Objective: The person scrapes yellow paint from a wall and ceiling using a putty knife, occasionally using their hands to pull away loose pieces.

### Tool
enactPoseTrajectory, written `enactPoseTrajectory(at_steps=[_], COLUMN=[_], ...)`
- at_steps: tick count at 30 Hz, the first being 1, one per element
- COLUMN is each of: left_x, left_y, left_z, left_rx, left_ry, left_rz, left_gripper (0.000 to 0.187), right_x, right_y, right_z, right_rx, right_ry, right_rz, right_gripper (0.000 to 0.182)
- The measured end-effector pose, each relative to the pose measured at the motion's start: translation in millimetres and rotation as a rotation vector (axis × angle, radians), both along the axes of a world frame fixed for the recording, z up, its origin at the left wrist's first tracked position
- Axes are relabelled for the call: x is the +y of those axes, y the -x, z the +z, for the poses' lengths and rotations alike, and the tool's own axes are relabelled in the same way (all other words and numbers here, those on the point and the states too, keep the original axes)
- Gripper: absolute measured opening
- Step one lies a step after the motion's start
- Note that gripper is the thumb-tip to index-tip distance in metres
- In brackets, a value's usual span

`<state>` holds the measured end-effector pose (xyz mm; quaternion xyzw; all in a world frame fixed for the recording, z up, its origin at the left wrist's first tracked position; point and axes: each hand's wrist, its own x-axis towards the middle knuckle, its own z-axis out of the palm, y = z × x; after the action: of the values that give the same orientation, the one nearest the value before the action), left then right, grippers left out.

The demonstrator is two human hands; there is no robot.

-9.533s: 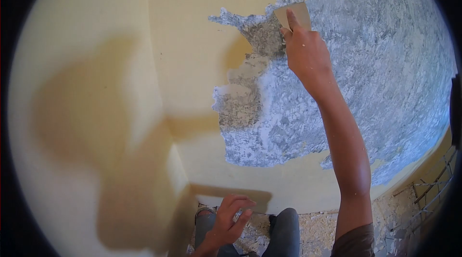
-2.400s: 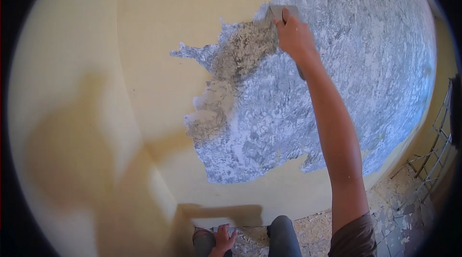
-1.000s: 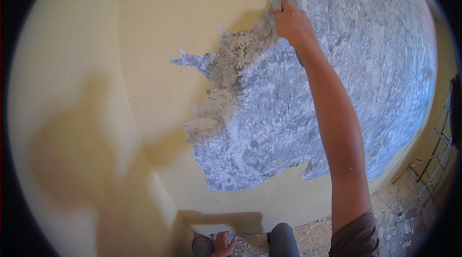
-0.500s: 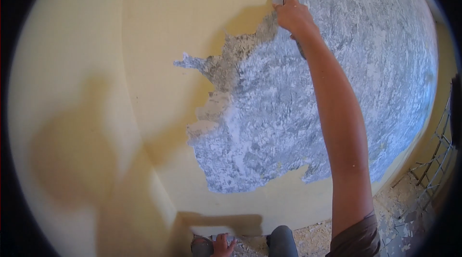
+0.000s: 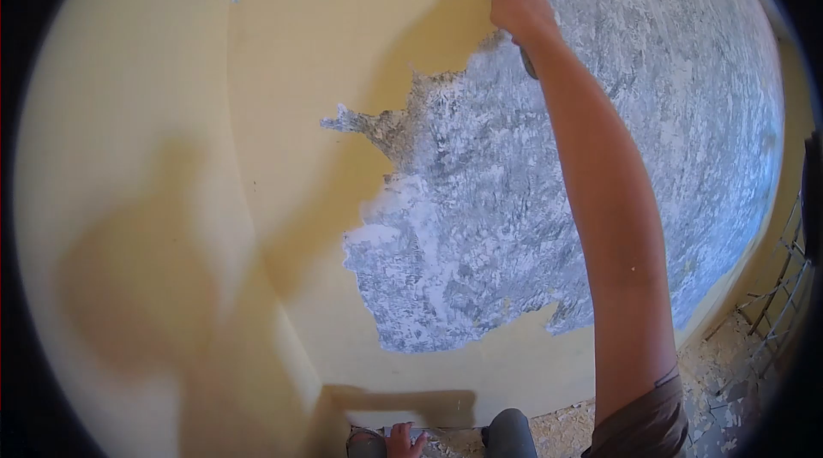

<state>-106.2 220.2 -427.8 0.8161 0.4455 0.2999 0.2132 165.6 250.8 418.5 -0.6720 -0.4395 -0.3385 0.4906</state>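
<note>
My right hand (image 5: 523, 11) is closed around a scraper (image 5: 528, 64). The broad metal blade lies against the wall at the top, where yellow paint (image 5: 360, 29) borders bare grey plaster (image 5: 514, 201). Below the fist, part of the dark handle sticks out. Low in the view, my left hand (image 5: 403, 443) is beside my knee, its visible fingers apart and no held object showing. The rest of that hand is cut off by the frame's lower edge.
A yellow side wall (image 5: 146, 115) meets the worked wall in a corner on the left and carries my shadow. Paint flakes lie over the floor (image 5: 720, 389). At the far right stands a metal frame (image 5: 780, 287), partly cut off.
My right hand and the scraper have moved slightly higher along the paint edge. The whole view has shifted a little, and the left hand sits marginally lower in it.
</note>
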Motion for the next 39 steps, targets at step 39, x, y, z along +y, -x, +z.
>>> enactPoseTrajectory(at_steps=[39], left_x=[-1], left_y=[-7], left_z=[22], left_rx=[-0.063], left_ry=[-0.158], left_rz=[-0.079], left_gripper=[0.054], right_x=[0], right_y=[-31], right_z=[-16], right_rx=[-0.110], right_ry=[0.046], right_rz=[-0.041], right_gripper=[0.052])
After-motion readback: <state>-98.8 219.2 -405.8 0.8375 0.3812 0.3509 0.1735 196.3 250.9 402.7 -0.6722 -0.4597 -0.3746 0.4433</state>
